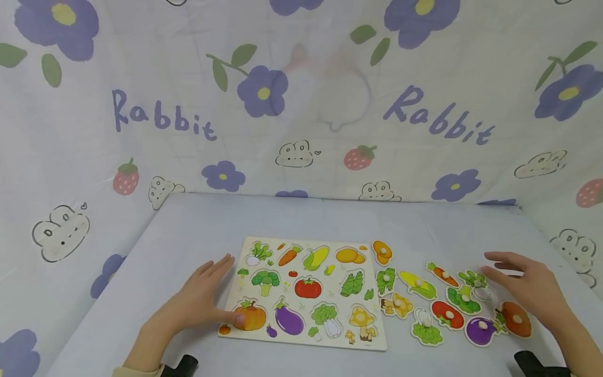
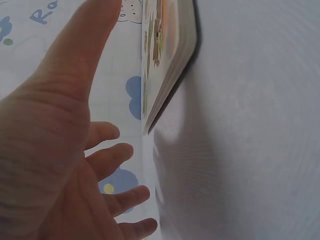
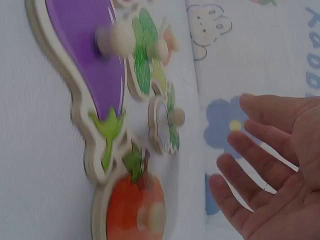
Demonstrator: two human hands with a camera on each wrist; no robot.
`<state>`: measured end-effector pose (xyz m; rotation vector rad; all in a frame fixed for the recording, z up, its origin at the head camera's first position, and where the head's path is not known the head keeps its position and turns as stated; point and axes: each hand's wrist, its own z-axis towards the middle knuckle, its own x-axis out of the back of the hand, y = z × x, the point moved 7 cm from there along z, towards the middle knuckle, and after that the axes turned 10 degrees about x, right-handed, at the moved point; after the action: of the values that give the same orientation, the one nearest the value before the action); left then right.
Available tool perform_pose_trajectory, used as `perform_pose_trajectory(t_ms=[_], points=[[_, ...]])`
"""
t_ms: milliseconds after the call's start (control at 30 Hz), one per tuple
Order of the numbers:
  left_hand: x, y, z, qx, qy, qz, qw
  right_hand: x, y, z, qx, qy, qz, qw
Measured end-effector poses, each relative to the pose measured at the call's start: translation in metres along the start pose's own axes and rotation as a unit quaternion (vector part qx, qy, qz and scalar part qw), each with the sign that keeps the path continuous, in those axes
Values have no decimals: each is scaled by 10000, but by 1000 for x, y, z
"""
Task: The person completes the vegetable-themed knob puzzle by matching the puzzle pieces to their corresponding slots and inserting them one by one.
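Observation:
A flat vegetable puzzle board (image 1: 306,314) lies in the middle of the table, printed with a pumpkin, eggplant, tomato and other vegetables. At its left edge is my left hand (image 1: 200,298), fingers straight and spread, thumb over the pumpkin picture. My right hand (image 1: 529,283) hovers at the right side of the loose knobbed pieces, fingers relaxed and nothing between them. Nearest to its fingertips is the white radish piece (image 1: 475,280). Below that hand lie the pumpkin piece (image 1: 515,318) and the eggplant piece (image 3: 85,45), each with a round wooden knob.
Right of the board, other loose pieces lie close together: a corn piece (image 1: 418,285), a tomato piece (image 1: 447,315), a cabbage piece (image 1: 426,330), a mushroom piece (image 1: 397,305) and several more. A printed cloth (image 1: 301,104) hangs behind the white table (image 1: 212,220).

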<state>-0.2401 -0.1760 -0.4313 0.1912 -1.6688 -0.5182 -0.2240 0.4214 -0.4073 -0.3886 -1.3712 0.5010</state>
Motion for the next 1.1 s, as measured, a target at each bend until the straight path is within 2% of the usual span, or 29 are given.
perform_pose_trajectory(t_ms=[200,433,667,1100], points=[[-5,-4,-1,64,-232,48,9997,-6,20,2,-151,-644,567,9962],[-9,-2,-3,-18,-395,142,9991,-18,45,3,-719,-1173,1010,9853],[-9,1,-6,-83,-421,94,9990,-23,61,3,-910,-1201,1323,9797],[-8,0,-5,-152,-409,66,9990,-23,60,10,-928,-1063,1342,9809]])
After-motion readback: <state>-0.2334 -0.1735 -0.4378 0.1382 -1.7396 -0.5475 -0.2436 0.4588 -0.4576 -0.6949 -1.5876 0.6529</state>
